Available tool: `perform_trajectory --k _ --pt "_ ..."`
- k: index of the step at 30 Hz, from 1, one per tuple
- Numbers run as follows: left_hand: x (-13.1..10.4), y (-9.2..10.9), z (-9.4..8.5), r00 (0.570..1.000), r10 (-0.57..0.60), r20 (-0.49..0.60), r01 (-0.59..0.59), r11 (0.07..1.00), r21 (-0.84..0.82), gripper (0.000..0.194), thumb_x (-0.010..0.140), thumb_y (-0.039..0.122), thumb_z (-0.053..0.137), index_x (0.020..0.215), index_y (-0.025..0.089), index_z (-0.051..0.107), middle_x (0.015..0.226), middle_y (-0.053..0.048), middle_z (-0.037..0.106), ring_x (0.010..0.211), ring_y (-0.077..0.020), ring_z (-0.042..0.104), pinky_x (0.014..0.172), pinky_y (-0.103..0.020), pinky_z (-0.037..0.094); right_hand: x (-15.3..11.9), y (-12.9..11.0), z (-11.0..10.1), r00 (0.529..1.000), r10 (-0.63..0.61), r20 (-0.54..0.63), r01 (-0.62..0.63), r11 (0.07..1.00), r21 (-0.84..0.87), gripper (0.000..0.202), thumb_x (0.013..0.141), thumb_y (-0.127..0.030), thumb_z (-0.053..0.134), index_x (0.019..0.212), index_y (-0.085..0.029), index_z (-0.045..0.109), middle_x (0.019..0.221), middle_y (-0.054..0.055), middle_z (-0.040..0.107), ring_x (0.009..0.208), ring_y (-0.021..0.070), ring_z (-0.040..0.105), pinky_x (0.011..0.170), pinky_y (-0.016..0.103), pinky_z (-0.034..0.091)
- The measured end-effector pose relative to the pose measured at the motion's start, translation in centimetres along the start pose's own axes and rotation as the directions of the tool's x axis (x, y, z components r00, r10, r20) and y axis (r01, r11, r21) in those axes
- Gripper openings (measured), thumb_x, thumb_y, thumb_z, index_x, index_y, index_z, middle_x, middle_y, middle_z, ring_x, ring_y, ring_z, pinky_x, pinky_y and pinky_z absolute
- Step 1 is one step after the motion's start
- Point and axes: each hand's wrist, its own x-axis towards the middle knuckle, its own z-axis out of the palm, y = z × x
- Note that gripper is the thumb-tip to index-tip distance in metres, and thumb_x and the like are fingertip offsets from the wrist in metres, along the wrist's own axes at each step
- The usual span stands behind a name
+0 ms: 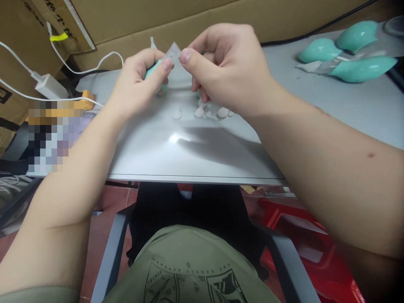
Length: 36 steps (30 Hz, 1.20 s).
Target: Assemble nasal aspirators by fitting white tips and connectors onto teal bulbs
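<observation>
My left hand point(139, 78) is closed around a teal object point(152, 69), mostly hidden by the fingers; a pale narrow tip shows above the hand. Between the two hands a small translucent sheet point(173, 51) stands up, its lower part against my left thumb. My right hand point(227, 69) is closed in a pinch at the sheet's right edge; the exact contact is hard to make out. Below the hands, several small white rounded pieces point(222, 112) lie on the grey table point(151, 155). A bit of green shows behind my right fingers.
Several glossy teal rounded objects point(362, 69) with clear and white narrow ends lie at the right back. At left are a white charger point(52, 87), white cables and a partly blurred phone point(83, 124). Cardboard point(132, 21) walls the back. A red plastic stool point(334, 269) stands below right.
</observation>
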Motion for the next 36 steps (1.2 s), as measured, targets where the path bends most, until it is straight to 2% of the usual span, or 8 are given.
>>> perform_trajectory --k 5,10,12,15,21,25,30,36 --pt "0.1 -0.7 -1.5 0.972 -0.22 0.08 0.232 0.95 -0.207 0.06 0.112 0.096 0.058 0.126 0.039 0.071 0.105 0.007 0.084 0.089 -0.0161 0.064 0.08 -0.05 0.057 0.3 1.6 -1.2 0.955 -0.238 0.176 0.277 0.929 -0.244 0.006 0.104 -0.021 0.076 0.099 -0.025 0.076 0.083 0.0 0.07 0.078 0.0168 0.062 0.091 0.034 0.059" --pt "0.8 -1.7 -0.5 0.956 -0.29 0.036 0.291 0.934 -0.205 0.063 0.092 0.096 0.067 0.115 0.038 0.058 0.095 0.0 0.083 0.071 -0.0202 0.057 0.06 -0.048 0.04 0.5 2.1 -2.0 0.819 -0.211 0.534 0.482 0.757 -0.44 0.03 0.101 -0.031 0.08 0.129 -0.028 0.091 0.117 0.009 0.085 0.131 0.0369 0.067 0.129 0.056 0.05" --pt "0.7 -1.5 0.0 0.962 -0.273 0.014 0.27 0.941 -0.202 0.065 0.086 0.093 0.081 0.114 0.039 0.058 0.093 -0.001 0.082 0.066 -0.0209 0.057 0.058 -0.047 0.041 0.5 2.3 -1.9 0.784 -0.148 0.603 0.519 0.688 -0.507 0.042 0.103 -0.035 0.076 0.142 -0.03 0.091 0.13 0.01 0.085 0.146 0.0438 0.058 0.132 0.064 0.043" --pt "0.2 -1.1 0.1 0.978 -0.202 -0.052 0.193 0.97 -0.146 0.062 0.08 0.084 0.097 0.107 0.04 0.063 0.093 -0.001 0.081 0.065 -0.0241 0.063 0.056 -0.048 0.047 0.5 2.9 -1.6 0.772 -0.105 0.627 0.535 0.64 -0.552 0.035 0.102 -0.031 0.072 0.13 -0.033 0.094 0.12 0.008 0.086 0.144 0.0429 0.057 0.128 0.063 0.041" --pt "0.1 -1.7 -0.8 0.995 0.005 -0.098 0.009 0.99 0.141 0.072 0.1 0.105 0.068 0.107 0.035 0.08 0.104 0.0 0.083 0.086 -0.0207 0.066 0.076 -0.051 0.058 0.7 4.2 -1.5 0.748 -0.18 0.639 0.566 0.675 -0.472 0.03 0.109 -0.026 0.066 0.115 -0.027 0.094 0.1 0.012 0.081 0.121 0.0364 0.065 0.109 0.051 0.047" --pt "0.1 -1.3 -1.3 0.992 0.06 -0.112 -0.032 0.971 0.237 0.06 0.107 0.09 0.068 0.098 0.032 0.08 0.097 -0.003 0.084 0.088 -0.0262 0.067 0.089 -0.053 0.056 1.5 4.0 -2.2 0.813 -0.209 0.543 0.472 0.783 -0.405 0.009 0.101 -0.022 0.085 0.103 -0.027 0.092 0.092 0.006 0.081 0.104 0.0276 0.07 0.107 0.046 0.054" --pt "-0.3 -0.3 -2.0 0.998 0.064 -0.023 -0.057 0.969 0.239 0.07 0.112 0.097 0.056 0.104 0.03 0.074 0.099 -0.003 0.085 0.083 -0.0229 0.061 0.088 -0.05 0.052 2.9 3.5 -3.4 0.967 -0.199 0.161 0.232 0.948 -0.219 0.008 0.1 -0.011 0.091 0.097 -0.018 0.088 0.093 0.004 0.083 0.077 0.0131 0.063 0.078 0.032 0.053" --pt "-0.8 0.3 -1.2 0.99 0.083 0.116 -0.104 0.976 0.189 0.066 0.116 0.095 0.049 0.121 0.033 0.071 0.109 -0.006 0.086 0.093 -0.0282 0.068 0.094 -0.051 0.056 3.4 4.6 -2.3 0.976 -0.204 -0.074 0.214 0.961 0.178 0.013 0.101 -0.004 0.091 0.105 -0.016 0.087 0.088 0.001 0.082 0.074 0.0128 0.07 0.077 0.031 0.065"
